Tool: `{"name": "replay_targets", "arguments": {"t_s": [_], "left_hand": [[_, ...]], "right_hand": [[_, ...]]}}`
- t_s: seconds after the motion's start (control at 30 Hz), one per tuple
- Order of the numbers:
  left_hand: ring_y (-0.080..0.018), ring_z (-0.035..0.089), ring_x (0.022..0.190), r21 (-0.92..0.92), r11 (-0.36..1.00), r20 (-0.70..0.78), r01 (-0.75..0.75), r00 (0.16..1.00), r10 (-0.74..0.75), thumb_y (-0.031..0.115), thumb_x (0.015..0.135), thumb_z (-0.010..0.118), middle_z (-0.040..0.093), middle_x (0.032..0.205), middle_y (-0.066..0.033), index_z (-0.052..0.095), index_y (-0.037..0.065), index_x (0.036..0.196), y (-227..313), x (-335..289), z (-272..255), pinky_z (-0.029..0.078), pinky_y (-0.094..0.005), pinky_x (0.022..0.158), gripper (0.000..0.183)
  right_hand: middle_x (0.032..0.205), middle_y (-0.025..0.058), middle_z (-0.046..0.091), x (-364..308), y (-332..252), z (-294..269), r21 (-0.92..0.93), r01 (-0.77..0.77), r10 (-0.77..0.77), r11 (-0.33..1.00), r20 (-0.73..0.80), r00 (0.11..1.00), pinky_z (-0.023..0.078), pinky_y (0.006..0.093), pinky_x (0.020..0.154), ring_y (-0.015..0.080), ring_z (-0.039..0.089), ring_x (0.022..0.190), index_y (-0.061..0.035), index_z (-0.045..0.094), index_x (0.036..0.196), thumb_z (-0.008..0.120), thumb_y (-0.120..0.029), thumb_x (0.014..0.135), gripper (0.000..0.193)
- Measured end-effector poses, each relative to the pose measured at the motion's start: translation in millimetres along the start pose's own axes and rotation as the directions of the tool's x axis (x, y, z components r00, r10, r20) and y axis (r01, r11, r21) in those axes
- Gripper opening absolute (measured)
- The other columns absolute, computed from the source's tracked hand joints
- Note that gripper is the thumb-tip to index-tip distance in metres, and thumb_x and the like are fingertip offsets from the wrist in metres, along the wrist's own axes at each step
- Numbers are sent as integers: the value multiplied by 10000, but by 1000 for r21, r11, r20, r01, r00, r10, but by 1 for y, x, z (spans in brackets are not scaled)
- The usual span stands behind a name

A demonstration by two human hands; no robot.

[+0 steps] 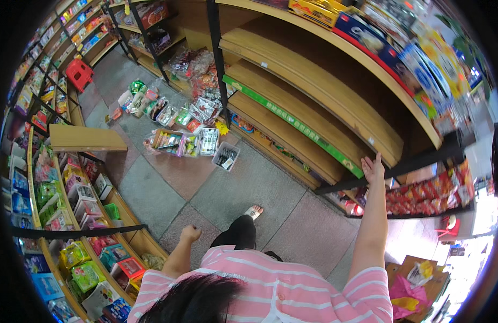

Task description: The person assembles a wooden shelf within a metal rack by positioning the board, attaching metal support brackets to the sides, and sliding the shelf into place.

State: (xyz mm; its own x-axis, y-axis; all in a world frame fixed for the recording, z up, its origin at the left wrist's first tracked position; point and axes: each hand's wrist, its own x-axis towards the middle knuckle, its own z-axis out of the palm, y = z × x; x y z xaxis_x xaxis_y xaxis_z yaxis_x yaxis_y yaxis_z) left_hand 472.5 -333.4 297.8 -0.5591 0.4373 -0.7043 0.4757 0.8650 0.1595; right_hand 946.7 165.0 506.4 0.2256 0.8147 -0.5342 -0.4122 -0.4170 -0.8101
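My right hand (373, 168) is stretched out to the right with its fingers apart, at the end of a wooden shelf board (313, 102). Its fingertips are by the board's front edge; whether they touch it I cannot tell. Just left of that hand ends a green label strip (292, 123), which runs along the edge of a lower board. My left hand (190, 233) hangs low over the tiled floor with its fingers curled in, and nothing shows in it.
Packaged goods (179, 142) lie on the floor ahead, beside a small grey bin (225, 156). A loose wooden board (87, 138) rests across the left shelves. Stocked shelves (87, 215) line the left. Boxes (373, 51) fill the right unit's top. A red stool (79, 74) stands far left.
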Motion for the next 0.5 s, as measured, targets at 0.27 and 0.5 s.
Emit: {"name": "replay_targets", "arguments": {"t_s": [0.27,0.5], "left_hand": [[-302,553,896,-293,933,-88,-210,977,193,338,685,562,591,927,-160,572,27,968,133,68,-79,432,-356,766,420],[-306,569,834,-303,926,-98,-223,974,203,340,682,561,604,836,-156,595,45,892,117,92,-59,443,-364,732,364]], "right_hand": [[881,153,564,65,16,18,142,281,-284,949,0,959,447,250,620,192,545,718,-2,421,1079,446,-418,834,484],[927,128,555,41,17,35,89,316,-319,944,22,947,431,248,659,174,521,725,-2,440,1061,450,-449,819,509]]}}
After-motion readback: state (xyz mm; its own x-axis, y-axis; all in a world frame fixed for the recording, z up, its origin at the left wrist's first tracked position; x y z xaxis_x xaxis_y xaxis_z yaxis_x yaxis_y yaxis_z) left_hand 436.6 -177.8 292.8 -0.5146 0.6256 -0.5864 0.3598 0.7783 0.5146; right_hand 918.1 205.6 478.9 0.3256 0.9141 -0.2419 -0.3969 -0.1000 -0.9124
